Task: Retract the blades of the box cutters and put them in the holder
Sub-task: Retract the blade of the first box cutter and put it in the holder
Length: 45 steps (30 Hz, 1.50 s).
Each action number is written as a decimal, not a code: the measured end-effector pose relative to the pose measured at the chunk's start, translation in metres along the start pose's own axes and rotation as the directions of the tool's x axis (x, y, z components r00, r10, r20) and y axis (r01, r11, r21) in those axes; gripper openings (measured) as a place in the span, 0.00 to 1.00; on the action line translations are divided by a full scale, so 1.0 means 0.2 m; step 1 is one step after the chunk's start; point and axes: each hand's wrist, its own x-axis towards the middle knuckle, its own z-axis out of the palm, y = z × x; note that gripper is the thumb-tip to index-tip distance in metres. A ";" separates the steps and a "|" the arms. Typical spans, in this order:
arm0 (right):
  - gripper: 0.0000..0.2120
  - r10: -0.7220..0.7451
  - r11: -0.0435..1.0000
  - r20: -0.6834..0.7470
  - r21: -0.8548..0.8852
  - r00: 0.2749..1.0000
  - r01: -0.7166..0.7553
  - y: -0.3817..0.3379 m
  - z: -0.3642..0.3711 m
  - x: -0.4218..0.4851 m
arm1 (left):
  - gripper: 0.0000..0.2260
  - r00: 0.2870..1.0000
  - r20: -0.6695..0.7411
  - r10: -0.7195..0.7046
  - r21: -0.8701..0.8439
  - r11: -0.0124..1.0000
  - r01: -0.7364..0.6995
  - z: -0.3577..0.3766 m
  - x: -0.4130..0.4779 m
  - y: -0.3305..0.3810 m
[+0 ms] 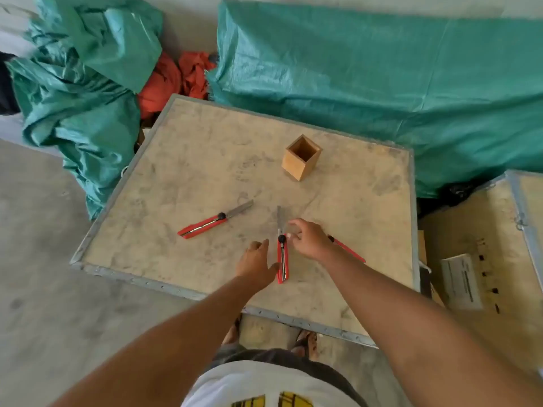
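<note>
Here both hands — left hand [256, 264], right hand [308, 239] — hover open beside the red box cutter with extended blade [282, 254] lying on the worn plywood surface [205, 160]; the square wooden holder [301, 161] stands well beyond.

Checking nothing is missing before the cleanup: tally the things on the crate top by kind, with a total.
Red box cutters: 3 (left, middle, right, mostly hidden under the right hand)
Wooden holder: 1
Total: 4
</note>
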 end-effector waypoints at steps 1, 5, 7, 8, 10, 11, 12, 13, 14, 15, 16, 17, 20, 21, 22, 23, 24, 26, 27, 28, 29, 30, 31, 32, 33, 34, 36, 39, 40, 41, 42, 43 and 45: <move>0.21 0.021 0.999 0.007 0.041 1.000 -0.021 0.00 0.03 0.01 | 0.30 1.000 0.001 -0.017 -0.014 1.000 0.017 0.02 0.01 0.01; 0.20 0.042 0.993 -0.006 0.110 0.999 -0.041 -0.02 0.10 0.00 | 0.18 1.000 -0.014 -0.026 -0.006 1.000 0.026 0.07 -0.03 0.03; 0.18 0.042 0.991 0.012 0.125 0.999 -0.043 0.02 0.15 0.05 | 0.16 0.997 -0.026 -0.075 -0.038 0.997 0.074 0.13 0.00 0.04; 0.17 0.036 0.992 0.042 0.115 0.998 -0.041 0.07 0.18 0.10 | 0.16 0.992 -0.035 -0.123 -0.057 0.991 0.121 0.19 0.02 0.04; 0.14 0.076 0.986 0.017 0.146 0.997 -0.078 0.07 0.20 0.07 | 0.17 0.993 -0.051 -0.110 -0.061 0.992 0.106 0.19 -0.02 0.04; 0.13 0.082 0.978 -0.005 0.194 0.997 -0.080 0.07 0.21 0.08 | 0.17 0.992 -0.067 -0.107 -0.077 0.992 0.102 0.21 -0.03 0.04; 0.12 0.085 0.970 -0.020 0.231 0.996 -0.078 0.06 0.20 0.08 | 0.17 0.991 -0.089 -0.099 -0.091 0.992 0.091 0.22 -0.02 0.03; 0.11 0.092 0.962 -0.024 0.260 0.995 -0.082 0.07 0.20 0.08 | 0.17 0.990 -0.097 -0.098 -0.113 0.990 0.087 0.23 -0.02 0.02; 0.11 0.097 0.957 -0.014 0.277 0.995 -0.089 0.07 0.20 0.07 | 0.17 0.990 -0.103 -0.095 -0.129 0.988 0.081 0.23 -0.03 0.02; 0.10 0.103 0.951 0.000 0.294 0.995 -0.098 0.08 0.21 0.07 | 0.16 0.991 -0.093 -0.099 -0.150 0.985 0.085 0.24 -0.03 0.02; 0.10 0.104 0.946 0.005 0.308 0.995 -0.101 0.09 0.21 0.06 | 0.15 0.991 -0.086 -0.104 -0.175 0.981 0.088 0.24 -0.03 0.02; 0.09 0.111 0.937 0.004 0.334 0.994 -0.106 0.09 0.21 0.06 | 0.15 0.991 -0.074 -0.108 -0.205 0.974 0.091 0.24 -0.03 0.02; 0.09 0.128 0.900 -0.006 0.421 0.992 -0.114 0.07 0.13 0.04 | 0.20 0.988 -0.031 -0.149 -0.325 0.936 0.131 0.15 -0.04 0.06; 0.10 0.132 0.884 -0.018 0.454 0.991 -0.110 0.07 0.10 0.04 | 0.21 0.989 -0.012 -0.149 -0.390 0.911 0.132 0.11 -0.04 0.07; 0.10 0.134 0.875 -0.037 0.473 0.990 -0.101 0.06 0.05 0.04 | 0.21 0.991 0.007 -0.135 -0.471 0.873 0.122 0.07 -0.03 0.08; 0.10 0.134 0.871 -0.064 0.484 0.989 -0.087 0.05 0.01 0.03 | 0.20 0.993 0.032 -0.116 -0.553 0.825 0.115 0.02 -0.03 0.10; 0.10 0.134 0.865 -0.092 0.496 0.987 -0.071 0.03 -0.05 0.03 | 0.19 0.995 0.048 -0.088 -0.616 0.782 0.099 -0.03 -0.03 0.12; 0.11 0.128 0.845 -0.140 0.534 0.982 -0.034 -0.01 -0.16 0.02 | 0.20 0.998 0.062 -0.029 -0.685 0.726 0.064 -0.14 -0.03 0.14; 0.12 0.126 0.836 -0.167 0.549 0.978 -0.014 -0.03 -0.22 0.01 | 0.21 0.998 0.064 0.005 -0.714 0.699 0.042 -0.19 -0.03 0.15; 0.11 0.123 0.828 -0.192 0.560 0.974 0.006 -0.06 -0.28 0.00 | 0.23 0.997 0.061 0.043 -0.743 0.669 0.016 -0.24 -0.03 0.17; 0.11 0.114 0.819 -0.216 0.573 0.970 0.031 -0.09 -0.34 -0.01 | 0.23 0.995 0.054 0.079 -0.767 0.641 -0.009 -0.29 -0.03 0.18; 0.11 0.098 0.809 -0.236 0.584 0.967 0.061 -0.12 -0.39 -0.02 | 0.24 0.993 0.044 0.113 -0.784 0.619 -0.036 -0.35 -0.03 0.20; 0.12 0.075 0.800 -0.256 0.592 0.964 0.095 -0.16 -0.45 -0.04 | 0.24 0.990 0.027 0.141 -0.796 0.602 -0.064 -0.39 -0.03 0.22; 0.12 0.052 0.793 -0.277 0.595 0.959 0.129 -0.19 -0.50 -0.06 | 0.24 0.986 0.005 0.165 -0.805 0.585 -0.094 -0.44 -0.04 0.25; 0.13 0.031 0.790 -0.300 0.592 0.953 0.161 -0.22 -0.54 -0.08 | 0.23 0.982 -0.019 0.188 -0.814 0.567 -0.124 -0.48 -0.04 0.27; 0.13 0.014 0.786 -0.322 0.589 0.946 0.189 -0.25 -0.58 -0.09 | 0.23 0.978 -0.041 0.207 -0.822 0.549 -0.150 -0.52 -0.05 0.28; 0.13 -0.016 0.769 -0.351 0.595 0.936 0.236 -0.30 -0.64 -0.12 | 0.22 0.969 -0.078 0.233 -0.840 0.508 -0.190 -0.59 -0.06 0.31; 0.13 -0.045 0.755 -0.357 0.600 0.933 0.266 -0.34 -0.67 -0.16 | 0.23 0.959 -0.119 0.257 -0.843 0.484 -0.234 -0.66 -0.08 0.34; 0.13 -0.055 0.754 -0.356 0.598 0.933 0.273 -0.35 -0.67 -0.18 | 0.22 0.958 -0.123 0.261 -0.845 0.478 -0.239 -0.68 -0.09 0.34; 0.12 -0.064 0.759 -0.359 0.589 0.931 0.279 -0.36 -0.67 -0.20 | 0.22 0.956 -0.121 0.267 -0.848 0.473 -0.240 -0.70 -0.09 0.34; 0.12 -0.074 0.768 -0.367 0.573 0.927 0.288 -0.36 -0.67 -0.22 | 0.22 0.955 -0.114 0.275 -0.848 0.473 -0.238 -0.72 -0.09 0.34; 0.12 -0.084 0.783 -0.378 0.548 0.922 0.295 -0.37 -0.67 -0.24 | 0.22 0.953 -0.105 0.284 -0.848 0.475 -0.236 -0.73 -0.10 0.34; 0.11 -0.091 0.813 -0.396 0.500 0.914 0.298 -0.37 -0.66 -0.27 | 0.22 0.951 -0.090 0.295 -0.842 0.488 -0.231 -0.75 -0.11 0.34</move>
